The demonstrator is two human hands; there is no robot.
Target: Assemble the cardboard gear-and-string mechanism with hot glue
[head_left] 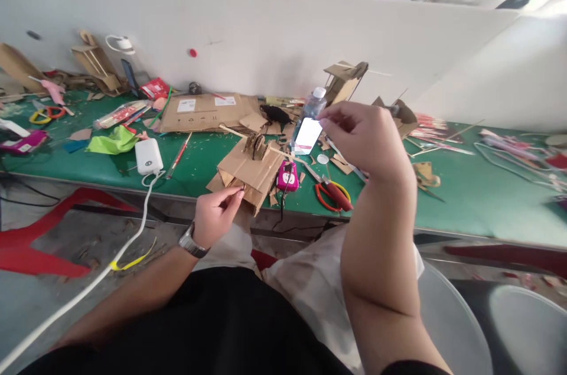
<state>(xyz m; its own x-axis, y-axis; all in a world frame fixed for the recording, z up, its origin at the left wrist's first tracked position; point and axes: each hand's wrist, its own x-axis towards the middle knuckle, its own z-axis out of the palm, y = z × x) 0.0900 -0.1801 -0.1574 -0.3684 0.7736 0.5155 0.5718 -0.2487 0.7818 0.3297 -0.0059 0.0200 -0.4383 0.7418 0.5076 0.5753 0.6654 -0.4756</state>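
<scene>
A cardboard model (pixel 250 165) with round cardboard discs (pixel 256 144) and wooden sticks on top sits at the table's front edge. My left hand (pixel 217 212) is closed in a pinch at its near edge; what is between thumb and index finger is too small to make out. Raised above the table, my right hand (pixel 361 133) has its fingers curled and pressed together; anything in them is hidden. Its fingertips overlap the edge of a lit phone (pixel 309 136), which leans on a water bottle (pixel 315 104). Whether they touch the phone I cannot tell.
Scissors (pixel 328 191) and a pink device (pixel 287 177) lie right of the model. A white power bank (pixel 149 156) with a cable, a red pen (pixel 179 155) and green paper (pixel 113 140) are at left. Flat cardboard (pixel 204 112) lies behind, before a white partition (pixel 248 38).
</scene>
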